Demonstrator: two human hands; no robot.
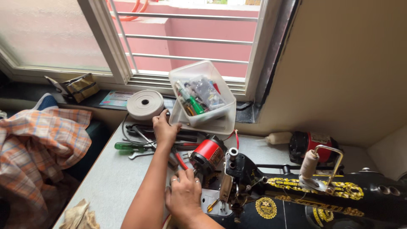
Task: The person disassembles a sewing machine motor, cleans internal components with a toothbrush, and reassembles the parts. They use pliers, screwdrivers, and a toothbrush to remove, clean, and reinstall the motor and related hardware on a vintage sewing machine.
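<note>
Tools (146,148) lie in a heap on the grey table (114,178), far from us by the window. We see the left hand (164,129) reaching over them with its fingers curled down on the pile, but we cannot tell if it holds one. The right hand (183,196) lies flat and wide near us, pressing by the black sewing machine (296,199), maybe to keep it steady. A small red motor (207,154) sits between the hands. A clear box of small parts (202,95) leans behind, close enough to grab.
</note>
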